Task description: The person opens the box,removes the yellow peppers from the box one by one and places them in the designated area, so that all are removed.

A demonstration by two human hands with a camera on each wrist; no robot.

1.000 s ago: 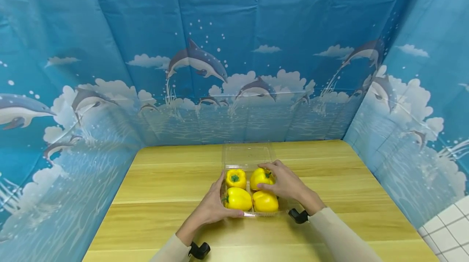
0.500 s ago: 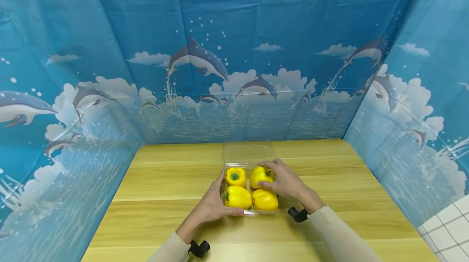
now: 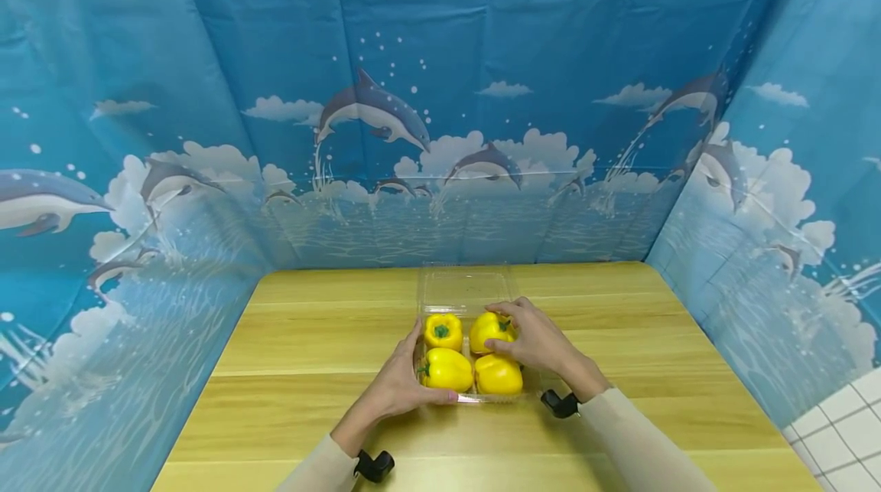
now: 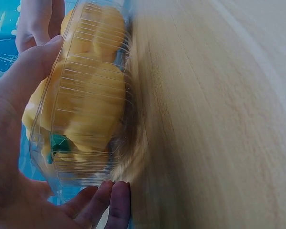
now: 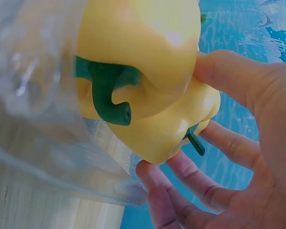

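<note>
Yellow bell peppers sit in two rows inside a clear plastic clamshell container (image 3: 470, 399) on the table. My left hand (image 3: 394, 389) grips the container's left front corner; its thumb lies along the front rim, while its other fingers reach round the side wall (image 4: 93, 157). With my right hand (image 3: 540, 339), I hold the back right bell pepper (image 3: 487, 333) between thumb and fingers. Its green stem (image 5: 196, 143) points toward the palm. Beside it is the back left pepper (image 3: 443, 333), stem up. The front left pepper (image 3: 447, 371) and front right pepper (image 3: 499, 376) lie on their sides.
The container's transparent lid (image 3: 466, 289) lies folded back toward the far edge of the wooden table (image 3: 310, 339). Blue dolphin-print curtains (image 3: 440, 109) stand behind the table and at both sides. White tiles (image 3: 843, 423) show at the lower right.
Both hands keep their places on the container and the back right pepper. The head view has shifted very slightly; otherwise hardly anything differs.
</note>
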